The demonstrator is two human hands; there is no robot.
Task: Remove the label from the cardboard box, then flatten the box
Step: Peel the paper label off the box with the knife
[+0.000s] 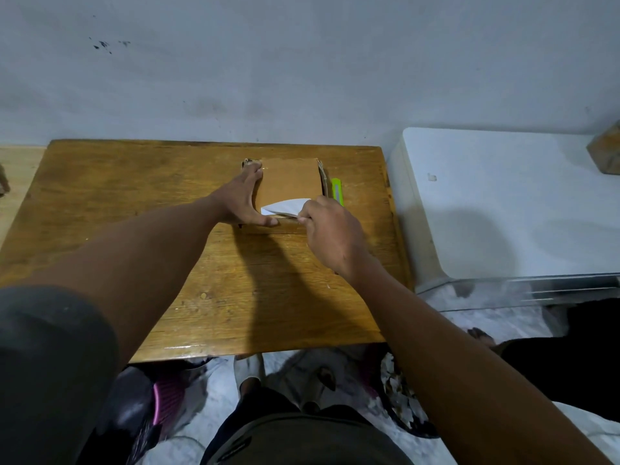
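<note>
A small brown cardboard box (290, 179) stands on the wooden table (141, 196), toward its far middle. My left hand (240, 203) presses flat against the box's left side, fingers spread, thumb along the near edge. A white label (285, 207) curls up from the box's near top face. My right hand (330, 236) pinches the label's right edge between thumb and fingers. Most of the label is lifted and folded back; its left tip still touches the box.
A bright green utility knife (337, 191) lies on the table just right of the box. A white appliance (503, 203) stands to the right of the table, with a brown block (605, 151) on it. Shoes and clutter lie on the floor below the table's near edge.
</note>
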